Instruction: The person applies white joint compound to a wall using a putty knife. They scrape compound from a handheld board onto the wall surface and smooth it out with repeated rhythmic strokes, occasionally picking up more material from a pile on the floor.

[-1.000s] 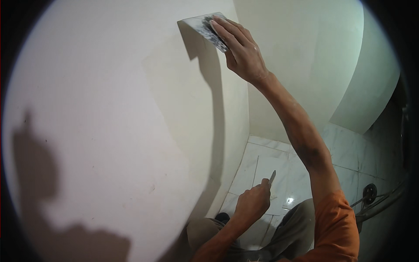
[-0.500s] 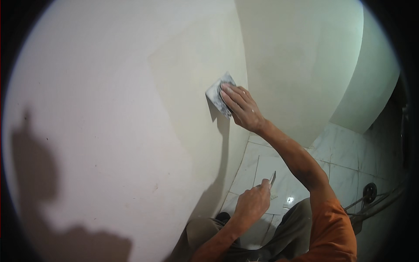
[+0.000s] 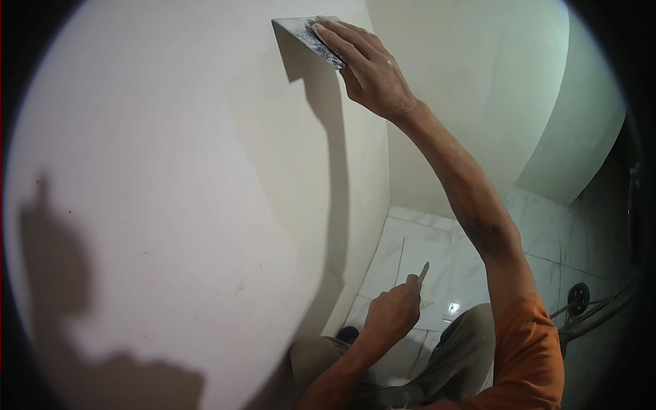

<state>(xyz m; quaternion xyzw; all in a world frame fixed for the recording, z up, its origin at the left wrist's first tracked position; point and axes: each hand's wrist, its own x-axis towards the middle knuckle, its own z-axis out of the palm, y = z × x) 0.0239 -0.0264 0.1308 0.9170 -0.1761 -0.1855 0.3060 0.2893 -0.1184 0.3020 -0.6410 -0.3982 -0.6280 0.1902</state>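
My right hand (image 3: 372,67) is raised high on the wall, its fingers wrapped round a flat, square-edged plastering blade (image 3: 305,34) smeared with white and grey. The blade tilts away from the wall at its left corner, where a sharp shadow falls below it. Whether its far edge touches the wall is hidden. Low over the floor, my left hand (image 3: 393,311) is closed around the handle of a narrow-bladed putty knife (image 3: 424,272), which points up and away. The wall (image 3: 294,157) beside me carries a damp-looking, yellowish coated patch under the right arm.
A second wall (image 3: 451,89) meets the first at a corner just right of the blade. White marbled tiles (image 3: 424,249) cover the floor. My bent knees (image 3: 465,342) are below my arms. A small black wheel (image 3: 578,296) on a metal frame stands at the right.
My right hand has swept the plastering blade up the wall and slightly left, and the arm has stretched out. The left hand with the putty knife has barely shifted.
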